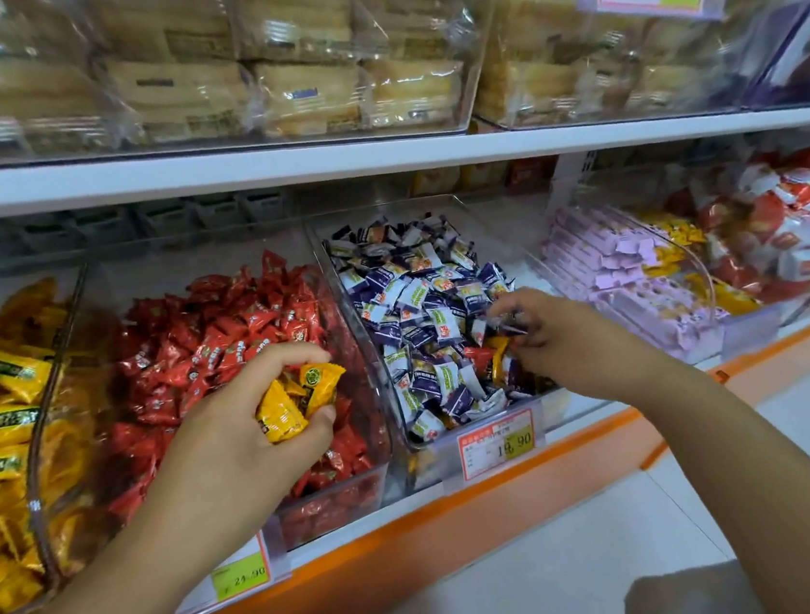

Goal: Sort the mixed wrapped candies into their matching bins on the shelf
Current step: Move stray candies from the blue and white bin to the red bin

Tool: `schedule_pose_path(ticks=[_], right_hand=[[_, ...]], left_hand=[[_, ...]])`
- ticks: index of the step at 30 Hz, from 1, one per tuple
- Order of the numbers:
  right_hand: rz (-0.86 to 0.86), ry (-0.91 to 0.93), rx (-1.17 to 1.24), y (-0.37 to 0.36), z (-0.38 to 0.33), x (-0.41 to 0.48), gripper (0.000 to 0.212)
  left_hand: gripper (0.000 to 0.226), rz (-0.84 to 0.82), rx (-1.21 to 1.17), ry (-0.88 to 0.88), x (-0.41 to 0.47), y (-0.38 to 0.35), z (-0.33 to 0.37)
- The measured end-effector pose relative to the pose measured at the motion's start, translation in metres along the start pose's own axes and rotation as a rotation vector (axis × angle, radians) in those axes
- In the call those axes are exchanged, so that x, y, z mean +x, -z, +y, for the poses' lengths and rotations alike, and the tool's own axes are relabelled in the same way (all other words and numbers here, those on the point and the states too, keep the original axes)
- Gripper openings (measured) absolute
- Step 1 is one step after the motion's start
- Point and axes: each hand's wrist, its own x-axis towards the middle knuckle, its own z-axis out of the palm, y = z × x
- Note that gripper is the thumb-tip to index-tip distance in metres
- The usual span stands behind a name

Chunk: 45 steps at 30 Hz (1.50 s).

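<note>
Left hand [250,425]: we clamp crinkly yellow foil-wrapped candies [292,400] over the clear plastic bin of red candies [363,493] | Right hand [555,335]: pinched on a purple wrapper [508,324] in the purple-and-white bin [340,284] | Risk: overfull fist spills yellows among reds.

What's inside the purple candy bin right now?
The purple candy bin holds mostly purple-and-white candies. A red candy and a yellow candy sit beside the right hand. Anything under the hand or deeper is hidden.
</note>
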Motion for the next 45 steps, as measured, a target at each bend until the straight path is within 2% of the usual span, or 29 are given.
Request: schedule_pose_path(ticks=[3, 6, 12, 14, 17, 20, 25, 27, 30, 32, 35, 40, 45], right_hand=[[0.095, 0.014, 0.165, 0.008, 0.002, 0.001, 0.045], [0.088, 0.025, 0.222, 0.011, 0.003, 0.000, 0.038], [-0.028, 0.031, -0.101, 0.005, -0.008, -0.003, 0.013], [-0.090, 0.041, -0.307, 0.000, -0.012, -0.001, 0.004], [-0.131, 0.022, -0.393, -0.004, -0.014, 0.003, 0.025], [-0.128, 0.014, -0.392, -0.003, -0.015, 0.004, 0.014], [-0.063, -0.059, -0.134, 0.006, -0.012, -0.005, 0.021], [0.028, -0.067, -0.095, 0.018, -0.015, -0.010, 0.019], [0.303, 0.041, -0.117, 0.034, -0.032, -0.020, 0.019], [0.394, 0.176, 0.046, 0.031, -0.052, -0.029, 0.025], [0.201, 0.294, 0.379, 0.009, -0.084, -0.038, 0.034], [0.119, 0.412, 0.360, -0.035, -0.112, -0.033, 0.027], [0.039, 0.491, 0.497, -0.058, -0.144, -0.027, 0.030]], left_hand=[[0.034, 0.002, -0.006, -0.025, 0.000, 0.000, -0.001], [0.034, -0.003, -0.011, -0.026, 0.000, -0.001, -0.002], [0.034, -0.005, 0.000, -0.023, 0.001, -0.002, -0.004], [0.034, -0.010, 0.008, -0.023, 0.001, -0.003, -0.005], [0.037, -0.024, 0.005, -0.020, 0.001, -0.002, -0.007], [0.039, -0.042, -0.008, -0.015, 0.001, -0.002, -0.007], [0.038, -0.047, -0.012, -0.023, 0.001, -0.002, -0.007], [0.038, -0.048, -0.013, -0.021, 0.002, -0.002, -0.007], [0.037, -0.038, -0.010, -0.032, 0.002, -0.002, -0.008], [0.036, -0.032, -0.023, -0.034, 0.002, -0.003, -0.008], [0.036, -0.003, -0.067, -0.031, 0.003, -0.002, -0.007], [0.038, 0.075, -0.061, -0.069, -0.002, 0.012, -0.001], [0.041, 0.262, 0.049, -0.120, -0.014, 0.051, -0.002]])
